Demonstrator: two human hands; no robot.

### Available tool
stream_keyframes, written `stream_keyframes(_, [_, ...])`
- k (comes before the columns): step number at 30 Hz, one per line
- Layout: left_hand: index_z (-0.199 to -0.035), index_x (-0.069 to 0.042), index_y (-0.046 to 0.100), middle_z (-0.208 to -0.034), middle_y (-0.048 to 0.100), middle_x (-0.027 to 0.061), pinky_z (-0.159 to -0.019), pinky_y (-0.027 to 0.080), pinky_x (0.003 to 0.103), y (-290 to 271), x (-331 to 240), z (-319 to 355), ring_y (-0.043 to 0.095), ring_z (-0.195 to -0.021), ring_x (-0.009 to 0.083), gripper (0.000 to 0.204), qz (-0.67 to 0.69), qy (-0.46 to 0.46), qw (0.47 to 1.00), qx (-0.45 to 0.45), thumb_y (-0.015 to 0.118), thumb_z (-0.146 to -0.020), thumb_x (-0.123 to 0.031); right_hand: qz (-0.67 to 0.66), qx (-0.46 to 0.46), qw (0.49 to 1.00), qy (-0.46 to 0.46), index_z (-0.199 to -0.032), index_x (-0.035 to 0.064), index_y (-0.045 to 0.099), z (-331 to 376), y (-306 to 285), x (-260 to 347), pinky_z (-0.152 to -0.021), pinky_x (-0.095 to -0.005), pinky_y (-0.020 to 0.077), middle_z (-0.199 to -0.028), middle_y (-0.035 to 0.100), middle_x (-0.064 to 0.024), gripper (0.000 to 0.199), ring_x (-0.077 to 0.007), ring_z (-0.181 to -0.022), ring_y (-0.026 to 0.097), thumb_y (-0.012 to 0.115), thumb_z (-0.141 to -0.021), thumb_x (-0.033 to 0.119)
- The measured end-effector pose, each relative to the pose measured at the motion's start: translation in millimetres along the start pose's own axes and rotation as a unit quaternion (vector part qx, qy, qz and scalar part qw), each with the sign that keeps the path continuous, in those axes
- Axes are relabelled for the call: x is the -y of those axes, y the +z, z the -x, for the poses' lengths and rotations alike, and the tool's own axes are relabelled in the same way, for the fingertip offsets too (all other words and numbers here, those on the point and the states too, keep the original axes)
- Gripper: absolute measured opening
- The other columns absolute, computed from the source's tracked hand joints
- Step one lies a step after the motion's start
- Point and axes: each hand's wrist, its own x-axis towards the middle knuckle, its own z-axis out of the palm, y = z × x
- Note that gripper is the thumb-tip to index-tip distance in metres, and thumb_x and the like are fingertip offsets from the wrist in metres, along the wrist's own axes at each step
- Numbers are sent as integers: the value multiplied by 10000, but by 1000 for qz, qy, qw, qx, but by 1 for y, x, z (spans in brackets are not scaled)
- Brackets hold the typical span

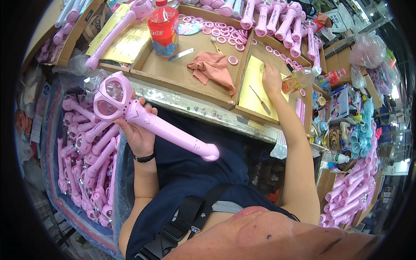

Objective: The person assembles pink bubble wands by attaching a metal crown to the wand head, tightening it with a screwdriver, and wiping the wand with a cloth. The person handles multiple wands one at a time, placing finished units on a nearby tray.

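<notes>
My left hand (138, 132) grips a pink toy wand (149, 119) just below its round clear-windowed head, the handle pointing right over my lap. My right hand (271, 80) reaches forward and rests on a yellow sheet (255, 86) in a cardboard tray (242, 110), fingers down near a small screwdriver (261, 100). Whether it holds anything I cannot tell. Pink rings (223, 32) lie scattered in the larger cardboard tray beyond.
A bin (89, 164) of several pink wands stands at my left. A red-labelled drink bottle (164, 28), a pink cloth (212, 69) and a blade lie in the big tray. More wands stand at the back (277, 19) and lower right (351, 195). A small bottle (301, 79) lies beside my right hand.
</notes>
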Motion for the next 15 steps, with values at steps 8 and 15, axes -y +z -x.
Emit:
stream_keyframes(8, [-1422,-9,228,-1161,495,107,-909,376,345,1,2,-2,488,-971,200,873,18,-8,1000,4,563,-822,-548,9,-2,1000,-12,-1131,103,627,1,-2,0,-886,-392,446,-1073,618,-105,341,-287,-1014,551,516,-810,81])
stream_keyframes(15, [-1417,-9,231,-1165,490,109,-911,378,350,-1,4,-1,489,-980,205,857,13,-4,1000,4,561,-828,-537,-8,-8,1000,-8,-1076,102,652,3,-4,1,-886,-385,447,-1071,622,-85,292,-282,-1011,564,526,-812,85])
